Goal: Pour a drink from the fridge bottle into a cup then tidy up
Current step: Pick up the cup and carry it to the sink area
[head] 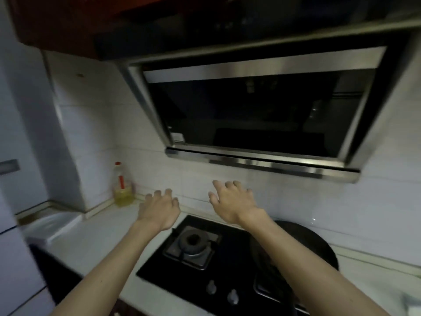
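Observation:
Both of my arms stretch forward over the kitchen counter. My left hand (159, 208) hovers palm down above the white worktop, fingers apart and holding nothing. My right hand (232, 201) hovers above the back edge of the black gas hob (227, 252), fingers spread and empty too. The white fridge (13, 224) fills the left edge of the view, with its door shut as far as I can see. No drink bottle or cup is in view.
A bottle of yellow oil with a red cap (123, 188) stands in the counter's back corner. A dark pan (314, 245) sits on the right burner, the left burner (193, 242) is bare. The steel range hood (257, 115) hangs overhead. A white tiled wall is behind.

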